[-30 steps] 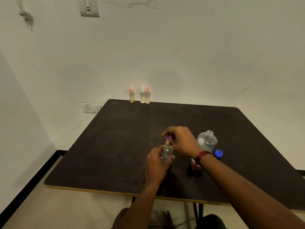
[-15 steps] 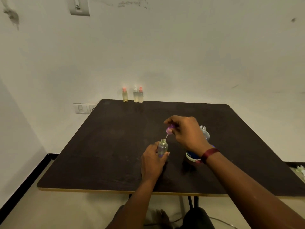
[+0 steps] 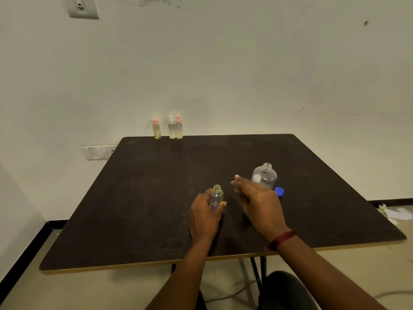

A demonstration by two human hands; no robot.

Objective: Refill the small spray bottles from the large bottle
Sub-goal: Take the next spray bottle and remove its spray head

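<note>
**Left hand:** The left hand [image 3: 204, 217] is gripping the small spray bottle [image 3: 216, 195] around its lower body. Its fingers are curling round the left side and the thumb is pressing on the right. The bottle is standing upright on the worktop [image 3: 145, 198], with its neck open and no pump head fitted.

**Right hand:** The right hand [image 3: 257, 202] is hovering just to the right of that bottle. Its fingers [image 3: 240, 181] are lying extended and loosely spread, pointing away from the person. They are holding nothing that can be seen, though the underside of the palm is hidden.

**Governing relation:** The large bottle [image 3: 264, 176] is standing just beyond the right fingers and slightly to their right. Its long axis is vertical and its mouth is open. The fingertips are appearing close to its shoulder, but contact is not showing. The right hand is clearly the nearer one. The left hand is occupied and is lying on the far side of the right hand from it.

**Other items:**
- A blue cap [image 3: 279, 191] is lying at the large bottle's base, just beyond the right knuckles.
- Three capped small bottles [image 3: 171, 129] are standing at the far edge, well apart from both hands.

**Assessment:**
- The pouring step is not yet begun.
- The next move is likely calling for the right fingers to close round the large bottle's body. They would then lift it and tip its neck leftward over the small mouth.
- That mouth is narrow, so spillage is the main risk.
</note>
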